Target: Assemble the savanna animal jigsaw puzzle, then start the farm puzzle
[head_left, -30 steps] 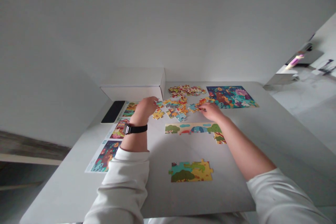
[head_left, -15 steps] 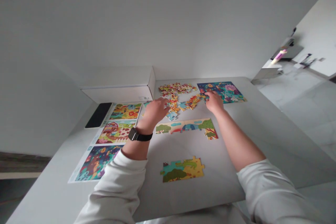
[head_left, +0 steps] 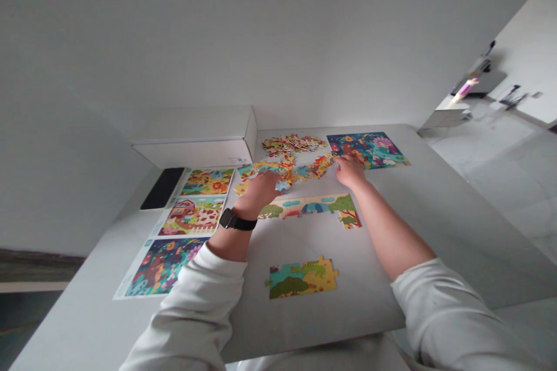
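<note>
My left hand (head_left: 260,190), with a black watch on its wrist, has its fingers curled round a light blue puzzle piece (head_left: 284,186) at the near edge of a spread of loose pieces (head_left: 304,171). My right hand (head_left: 349,170) rests fingers-down on pieces at the spread's right end, beside a finished dark blue puzzle (head_left: 368,149); its fingertips are hidden. A partly joined strip with trees and blue animals (head_left: 311,208) lies just in front of both hands. Nearer me lies a small joined section with a green crocodile (head_left: 301,277).
A white table (head_left: 435,214) holds a white box (head_left: 198,138) at the back left, a black phone (head_left: 162,187), and a sheet of picture guides (head_left: 185,220) along the left. A second heap of loose pieces (head_left: 292,144) lies at the back. Floor and shelving show at right.
My left hand has pulled back toward me from the loose pieces and closed on a light blue piece. My right hand shifted slightly left and nearer. The view turned a little.
</note>
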